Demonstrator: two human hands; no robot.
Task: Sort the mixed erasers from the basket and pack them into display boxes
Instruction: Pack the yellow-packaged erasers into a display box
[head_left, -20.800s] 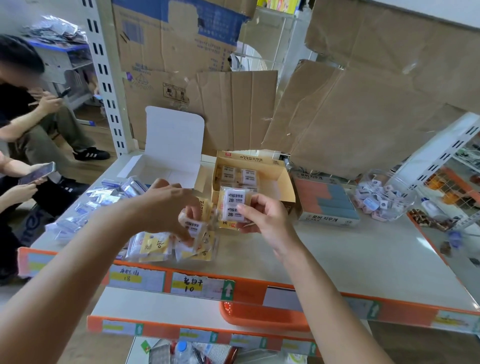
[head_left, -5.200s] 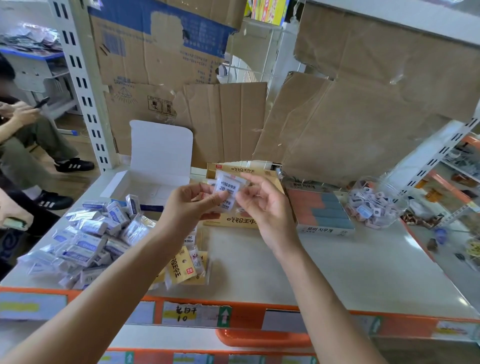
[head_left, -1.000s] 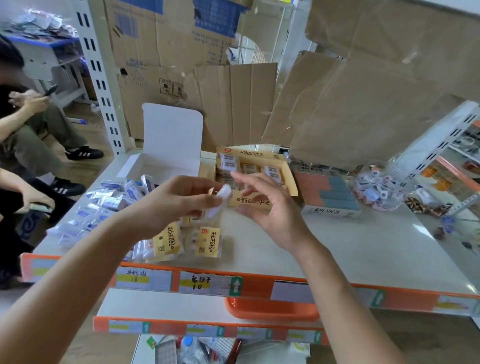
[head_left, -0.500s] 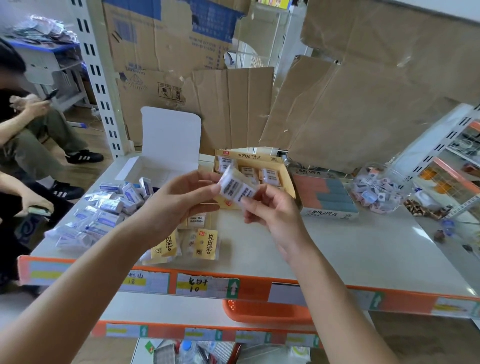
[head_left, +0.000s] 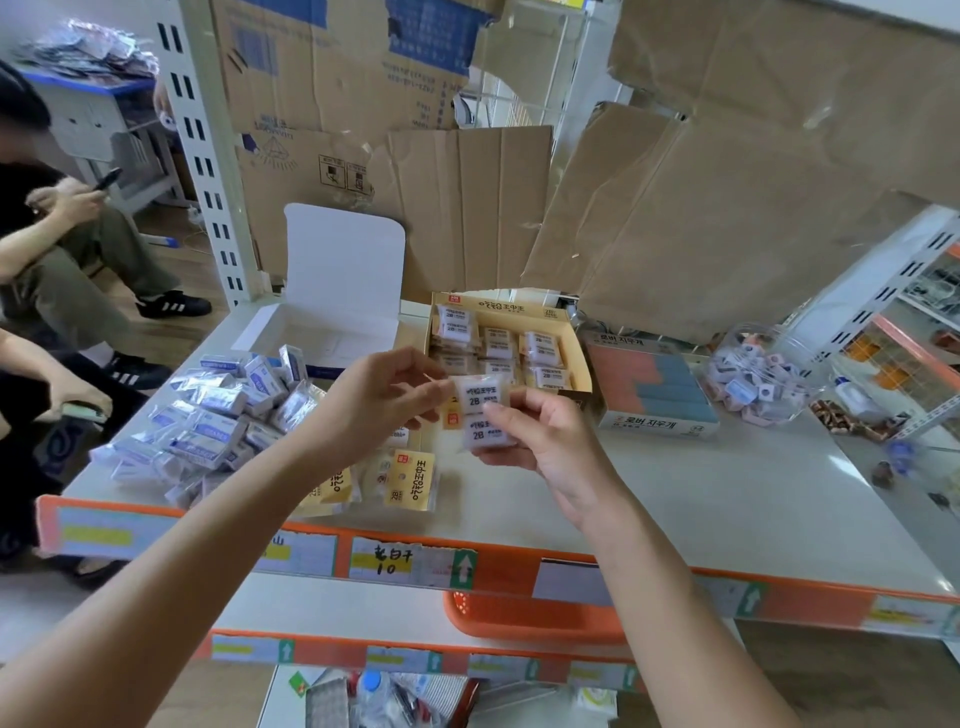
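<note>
Both hands hold a small stack of wrapped white 2B erasers (head_left: 482, 412) above the shelf, just in front of the yellow display box (head_left: 581, 364). My left hand (head_left: 382, 397) pinches the stack's upper left corner. My right hand (head_left: 545, 441) grips it from the right and below. The yellow box holds several white 2B erasers in rows. Loose yellow-labelled erasers (head_left: 410, 480) lie below my hands. A heap of blue-and-white erasers (head_left: 218, 421) lies at the left, in front of an open white box (head_left: 322, 332).
A box of pink and blue erasers (head_left: 654, 384) and a clear tub of small erasers (head_left: 753, 374) stand at the right. An orange basket (head_left: 524, 618) sits on the lower shelf. Cardboard sheets (head_left: 727, 208) lean behind. People sit at the left (head_left: 62, 249).
The erasers in my hands have turned from tilted to face me squarely, and my hands have shifted slightly down and right in front of the yellow box.
</note>
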